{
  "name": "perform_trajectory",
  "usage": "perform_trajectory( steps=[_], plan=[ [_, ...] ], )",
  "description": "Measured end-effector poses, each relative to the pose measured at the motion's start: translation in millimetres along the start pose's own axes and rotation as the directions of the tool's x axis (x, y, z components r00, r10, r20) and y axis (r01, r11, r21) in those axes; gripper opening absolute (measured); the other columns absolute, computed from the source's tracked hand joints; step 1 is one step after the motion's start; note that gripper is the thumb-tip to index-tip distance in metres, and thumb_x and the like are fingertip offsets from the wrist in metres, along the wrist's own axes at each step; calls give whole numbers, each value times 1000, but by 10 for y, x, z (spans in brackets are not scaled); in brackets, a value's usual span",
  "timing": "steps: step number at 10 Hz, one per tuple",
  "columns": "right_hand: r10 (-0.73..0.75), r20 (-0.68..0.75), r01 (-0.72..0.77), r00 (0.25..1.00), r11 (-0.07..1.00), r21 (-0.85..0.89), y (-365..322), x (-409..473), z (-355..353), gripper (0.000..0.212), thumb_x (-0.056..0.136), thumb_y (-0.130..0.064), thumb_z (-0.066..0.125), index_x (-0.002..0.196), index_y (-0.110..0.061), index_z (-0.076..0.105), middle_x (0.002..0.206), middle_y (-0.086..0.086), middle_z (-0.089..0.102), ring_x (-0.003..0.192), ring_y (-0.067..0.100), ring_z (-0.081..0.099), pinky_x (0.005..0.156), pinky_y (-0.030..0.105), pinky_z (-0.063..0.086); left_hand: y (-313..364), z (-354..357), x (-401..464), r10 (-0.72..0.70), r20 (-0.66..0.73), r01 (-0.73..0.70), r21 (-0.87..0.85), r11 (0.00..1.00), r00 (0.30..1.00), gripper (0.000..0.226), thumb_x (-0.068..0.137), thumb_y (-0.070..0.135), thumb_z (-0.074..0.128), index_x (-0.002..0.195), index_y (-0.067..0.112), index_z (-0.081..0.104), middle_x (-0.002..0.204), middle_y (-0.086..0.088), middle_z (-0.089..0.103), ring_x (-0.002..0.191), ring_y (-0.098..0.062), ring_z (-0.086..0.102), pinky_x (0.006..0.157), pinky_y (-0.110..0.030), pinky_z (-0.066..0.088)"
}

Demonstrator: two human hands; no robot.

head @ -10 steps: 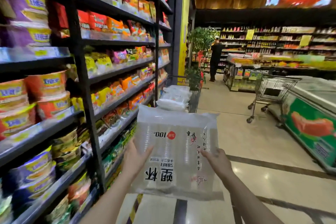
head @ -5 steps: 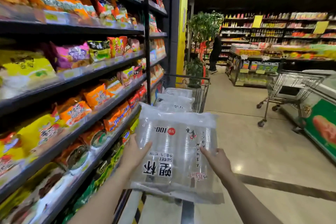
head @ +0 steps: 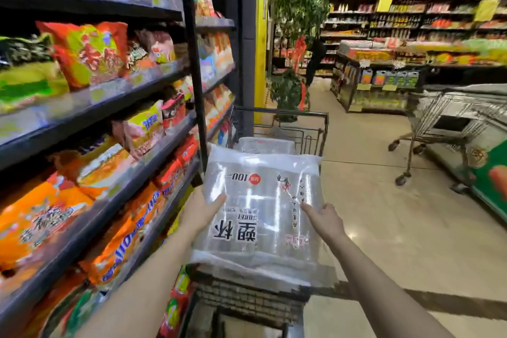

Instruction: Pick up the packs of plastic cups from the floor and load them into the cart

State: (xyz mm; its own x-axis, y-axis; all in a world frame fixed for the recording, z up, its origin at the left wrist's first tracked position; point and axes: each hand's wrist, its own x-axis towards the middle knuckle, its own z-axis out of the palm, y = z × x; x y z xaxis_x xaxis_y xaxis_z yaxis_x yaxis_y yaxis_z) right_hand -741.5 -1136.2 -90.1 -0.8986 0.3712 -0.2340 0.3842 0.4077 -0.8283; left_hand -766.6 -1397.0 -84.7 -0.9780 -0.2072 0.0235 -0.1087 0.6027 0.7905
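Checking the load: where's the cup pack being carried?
Head view, centre: pack of plastic cups held between left hand and right hand, above the cart.

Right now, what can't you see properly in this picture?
Head view only:
- Cart: its inside is mostly hidden by the held pack of cups; how many packs lie there is unclear.
- Left hand and right hand: fingers under the pack are hidden.
- Shelf packets: labels blurred.
- Far person: too small and dark.
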Motion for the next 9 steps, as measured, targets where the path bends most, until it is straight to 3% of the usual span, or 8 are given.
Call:
perform_trajectory(
  steps=[2, 4, 6, 7, 8, 9],
  plan=[
    [85, 22, -83, 996, 993, -82, -247, 938, 393, 77, 86, -52, 56, 139, -1, 34, 142, 16, 43, 130, 33, 43, 104, 36, 38, -70, 267, 1069, -94, 91, 84, 108, 991, 991, 58, 87, 41, 59, 128, 2, 47, 131, -18, 55, 121, -34, 52, 95, -35, 39],
    [184, 107, -161, 977, 968, -194, -194, 1463, 667, 74, 87, -55, 51, 133, 1, 42, 133, 18, 52, 121, 33, 51, 95, 31, 42, -259, 488, 1616, -200, 202, 171, 156, 973, 959, 63, 86, 48, 57, 131, 6, 45, 135, -16, 52, 124, -33, 49, 99, -36, 40],
    [256, 116, -220, 960, 941, -258, -118, 1695, 803, 83, 89, -55, 47, 142, 4, 25, 146, 20, 38, 132, 34, 41, 101, 33, 37, -376, 662, 1864, -252, 275, 194, 221, 956, 928, 71, 89, 46, 54, 139, 0, 34, 144, -19, 42, 132, -32, 41, 104, -33, 34],
    [271, 126, -238, 954, 945, -226, -107, 1698, 819, 83, 88, -57, 48, 142, 2, 26, 143, 18, 41, 129, 34, 44, 99, 35, 39, -393, 698, 1944, -257, 282, 192, 241, 951, 924, 73, 88, 48, 53, 139, -1, 34, 143, -20, 42, 131, -33, 42, 102, -33, 35],
    [257, 146, -221, 955, 949, -225, -105, 1729, 798, 90, 71, -69, 52, 130, -2, 39, 129, 16, 51, 114, 32, 54, 93, 36, 44, -423, 696, 1953, -242, 289, 177, 235, 956, 926, 76, 87, 47, 55, 141, 0, 29, 146, -18, 39, 135, -31, 38, 105, -34, 33],
    [122, 57, -103, 991, 961, -258, -255, 1758, 703, 73, 79, -44, 63, 133, -3, 34, 131, 16, 47, 118, 32, 50, 92, 36, 43, -396, 587, 1987, -185, 263, 134, 198, 971, 947, 88, 83, 46, 61, 147, 5, 17, 151, -15, 31, 138, -29, 33, 111, -38, 31]
  ],
)
